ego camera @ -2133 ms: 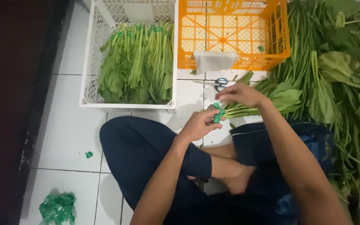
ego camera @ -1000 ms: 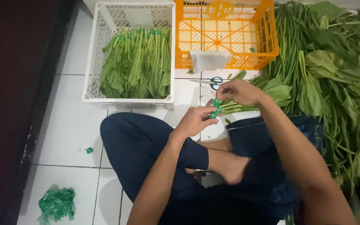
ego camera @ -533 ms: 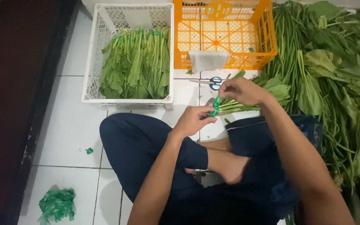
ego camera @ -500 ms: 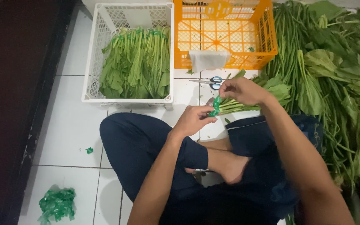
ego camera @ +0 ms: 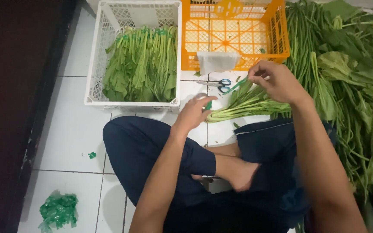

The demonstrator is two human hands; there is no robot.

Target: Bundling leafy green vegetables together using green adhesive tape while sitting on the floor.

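A bunch of leafy greens (ego camera: pixel 247 105) lies across the white floor tiles at centre frame, pale stem ends pointing left, leaves trailing right. A thin green tie strip (ego camera: pixel 234 86) runs taut and slanted from the stem ends up toward the upper right, just below the orange crate.

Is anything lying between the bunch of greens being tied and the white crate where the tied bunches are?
Nothing visible blocks it. The bunch of greens, with green tie strip stretched between left hand and right hand, lies just right of the white crate; only bare floor tile lies between. The scissors sit behind, toward the orange crate.
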